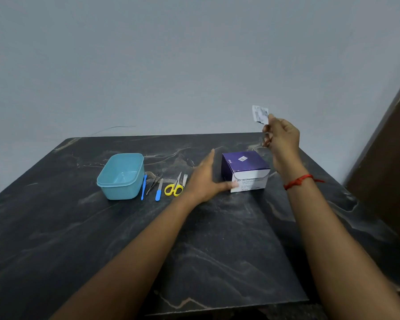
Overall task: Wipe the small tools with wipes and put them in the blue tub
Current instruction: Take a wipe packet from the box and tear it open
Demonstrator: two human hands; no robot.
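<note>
Hands worked over a dark marbled worktop (79, 227) set against a pale grey wall (148, 65). The right hand (283, 139) was raised above the far right side of the worktop, its fingertips pinched on a small white wipe packet (260, 114) that stood upright in the air. A red thread (298, 181) circled that wrist. The left hand (206, 179) lay open, fingers stretched forward and thumb pressed to the near left corner of a purple-and-white box (245, 170) of wipes, which sat on the worktop below the raised hand.

The tub (121, 175), light blue and without a lid, stood to the left of the tools and showed nothing inside. The small tools lay on the worktop in a row between tub and left hand, none of them in the tub. Just beside the tub lay a thin blue stick (144, 187), then tweezers (153, 183), then a file (159, 190) with a blue handle, then yellow-handled scissors (174, 187), blades pointing away from the person. A small metal clipper (185, 179) lay just beside the scissors, close to the left hand. A brown panel (388, 158) rose at the right edge of the scene.
</note>
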